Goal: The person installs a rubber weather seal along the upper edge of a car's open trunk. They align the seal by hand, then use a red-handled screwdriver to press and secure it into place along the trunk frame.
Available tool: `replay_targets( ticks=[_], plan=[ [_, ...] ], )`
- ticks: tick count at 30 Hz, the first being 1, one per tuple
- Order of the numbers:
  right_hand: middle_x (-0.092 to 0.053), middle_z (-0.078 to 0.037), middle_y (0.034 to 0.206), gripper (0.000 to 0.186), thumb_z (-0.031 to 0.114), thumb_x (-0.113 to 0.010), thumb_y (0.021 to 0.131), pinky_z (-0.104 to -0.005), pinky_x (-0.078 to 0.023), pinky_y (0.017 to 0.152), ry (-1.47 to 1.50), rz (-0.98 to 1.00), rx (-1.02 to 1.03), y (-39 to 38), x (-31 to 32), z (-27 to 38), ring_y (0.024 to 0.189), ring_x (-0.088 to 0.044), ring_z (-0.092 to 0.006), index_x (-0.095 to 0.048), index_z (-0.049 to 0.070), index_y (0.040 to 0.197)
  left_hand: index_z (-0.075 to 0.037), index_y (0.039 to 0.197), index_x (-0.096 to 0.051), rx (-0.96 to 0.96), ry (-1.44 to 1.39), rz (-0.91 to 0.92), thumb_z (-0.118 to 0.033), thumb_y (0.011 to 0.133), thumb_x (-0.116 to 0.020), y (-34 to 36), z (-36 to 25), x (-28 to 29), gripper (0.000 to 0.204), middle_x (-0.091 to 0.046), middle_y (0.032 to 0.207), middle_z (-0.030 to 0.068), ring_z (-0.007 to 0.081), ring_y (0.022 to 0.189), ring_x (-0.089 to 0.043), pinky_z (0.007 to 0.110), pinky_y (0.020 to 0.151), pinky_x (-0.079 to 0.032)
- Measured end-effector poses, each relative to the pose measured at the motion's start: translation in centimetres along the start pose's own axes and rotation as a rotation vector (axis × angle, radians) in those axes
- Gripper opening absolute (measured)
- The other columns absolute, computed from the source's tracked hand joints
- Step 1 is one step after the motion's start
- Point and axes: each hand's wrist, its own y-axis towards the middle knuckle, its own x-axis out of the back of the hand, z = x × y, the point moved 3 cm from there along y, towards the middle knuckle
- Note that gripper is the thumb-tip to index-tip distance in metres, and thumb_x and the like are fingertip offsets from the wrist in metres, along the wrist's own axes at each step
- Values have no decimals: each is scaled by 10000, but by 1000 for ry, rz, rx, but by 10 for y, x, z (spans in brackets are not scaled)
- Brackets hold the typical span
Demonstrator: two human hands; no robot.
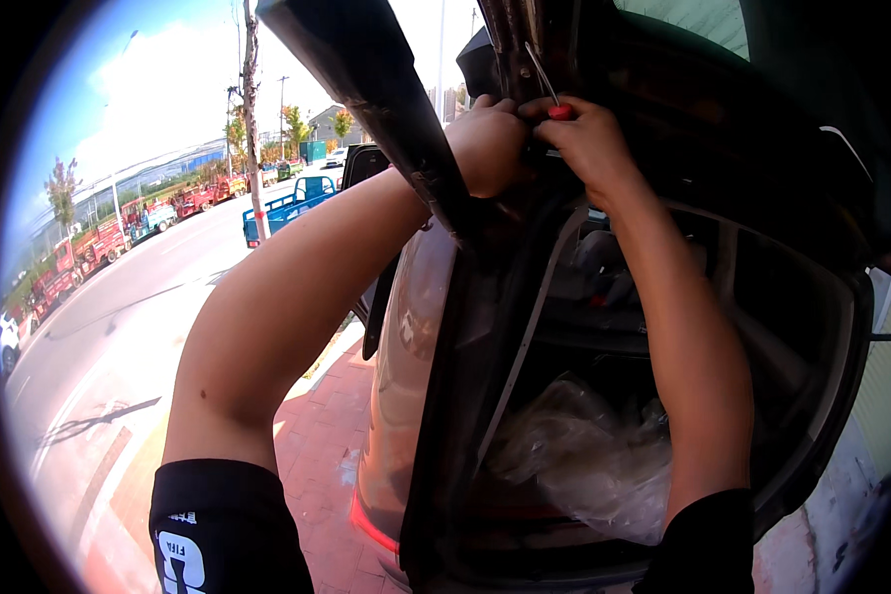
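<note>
Both my arms reach up to the underside of a car's raised dark tailgate (683, 129). My right hand (589, 148) grips a tool (561, 113) with a red handle and a thin metal shaft that points up along the tailgate's dark frame. My left hand (480, 144) is closed beside it, its fingers curled at the frame; what they hold is hidden. A long dark bar (351, 69) slants down from the top left, past my left wrist. Below, the open boot holds crumpled clear plastic sheeting (584, 465).
The car's rear side (401, 337) stands beside red paving (317, 455). At the left runs a road (99, 346) lined with red three-wheeled carts (94, 252); a blue cart (285, 213) stands nearer, by a tree trunk (251, 129).
</note>
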Motion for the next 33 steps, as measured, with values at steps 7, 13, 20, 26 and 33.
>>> replay_targets(
  ticks=[7,13,20,26,33],
  plan=[
    [-667,13,820,194,87,-661,814,-252,-458,705,-111,61,80,-7,15,4,759,-582,-82,-755,69,983,-30,1127,-735,33,157,-51,-241,884,-715,-8,-17,2,322,-577,1264,167,363,1209,-530,453,994,-504],
    [-706,-94,852,197,133,-679,839,-326,-505,760,-337,61,140,-10,15,5,803,-666,-215,-730,44,1007,-30,1151,-724,60,121,-93,-120,890,-649,-14,-18,1,286,-590,1254,159,367,1217,-543,452,1006,-509],
    [-717,-180,877,303,329,-742,910,-426,-538,755,-501,-240,202,-41,26,2,849,-698,-388,-719,54,1036,-40,1026,-759,71,96,-216,-141,854,-671,-14,-18,-5,218,-617,1194,144,350,1186,-562,436,996,-506],
    [-710,-174,854,427,479,-742,903,-467,-533,707,-721,-434,131,-30,12,14,821,-686,-425,-700,56,945,-21,1007,-751,66,59,-168,-240,870,-707,-11,-24,7,262,-644,1144,161,357,1171,-577,449,987,-509],
    [-691,-160,813,397,465,-736,921,-455,-516,690,-714,-551,268,-22,11,2,780,-672,-399,-675,75,880,-13,1024,-706,64,-75,-512,-316,887,-707,-1,-11,-8,333,-680,1097,161,364,1095,-621,465,947,-519]
  ],
)
